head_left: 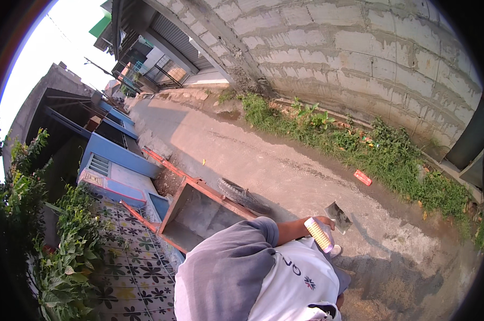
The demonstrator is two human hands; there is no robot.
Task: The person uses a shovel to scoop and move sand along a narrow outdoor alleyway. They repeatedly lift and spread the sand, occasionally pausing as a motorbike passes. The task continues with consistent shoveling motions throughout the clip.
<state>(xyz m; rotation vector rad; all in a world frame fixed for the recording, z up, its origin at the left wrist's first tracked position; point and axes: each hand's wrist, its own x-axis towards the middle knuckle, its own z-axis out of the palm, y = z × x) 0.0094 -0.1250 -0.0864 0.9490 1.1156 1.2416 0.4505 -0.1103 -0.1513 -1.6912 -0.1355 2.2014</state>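
My left hand (325, 223) is closed on a pale oblong item (317, 234) with rows of yellow ridges, held beside my grey-sleeved, white shirt (301, 273). Beyond that hand a grey metal square-shaped piece (335, 213), perhaps a shovel blade, is on the road; what it joins is hidden. A little skin of my right hand or arm (339, 302) shows past the shirt's lower right; its fingers are hidden. An orange handcart (184, 180) with a grey, open box and a black tyre (231, 192) stands left of my arm.
A narrow road (210, 139) runs away to the upper left. A block wall (360, 59) with weeds (333, 134) borders it on the right, with a red item (362, 177) near them. Blue-fronted structures (100, 147), a flower-patterned surface (124, 267) and leafy plants (65, 257) line the left.
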